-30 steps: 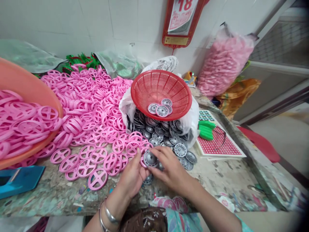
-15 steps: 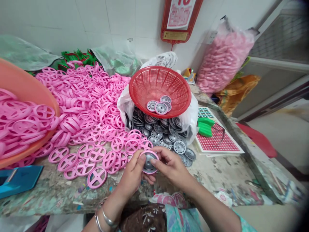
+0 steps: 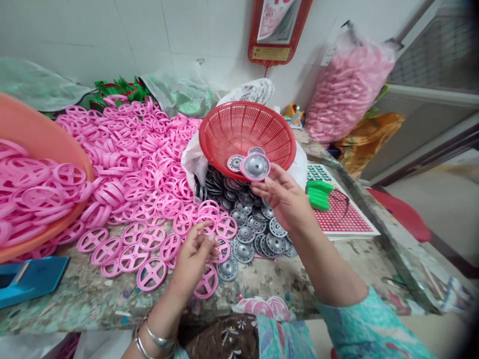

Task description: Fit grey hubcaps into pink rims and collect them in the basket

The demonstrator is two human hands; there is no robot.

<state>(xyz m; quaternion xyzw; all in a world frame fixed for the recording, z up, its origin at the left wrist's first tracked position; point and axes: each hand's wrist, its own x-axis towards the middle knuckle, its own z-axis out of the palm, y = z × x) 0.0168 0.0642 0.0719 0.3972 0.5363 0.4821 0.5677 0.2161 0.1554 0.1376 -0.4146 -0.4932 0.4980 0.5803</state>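
My right hand (image 3: 288, 199) met the wheel (image 3: 256, 167) at its edge above the basket (image 3: 243, 119), pinching or releasing, I couldn't tell; it looked light, stiff, best held by its rim; my left hand (image 3: 194, 253) hung loosely spread near pink rings (image 3: 151, 273)

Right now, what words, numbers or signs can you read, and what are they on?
None can be read for sure.
Calendar: big red number, cut off by the picture's top; smaller print blurred.
Gold plate below it: marks too small.
White tag on the bag of pink pieces: too blurred.
White round thing behind the red basket: black marks, unreadable.
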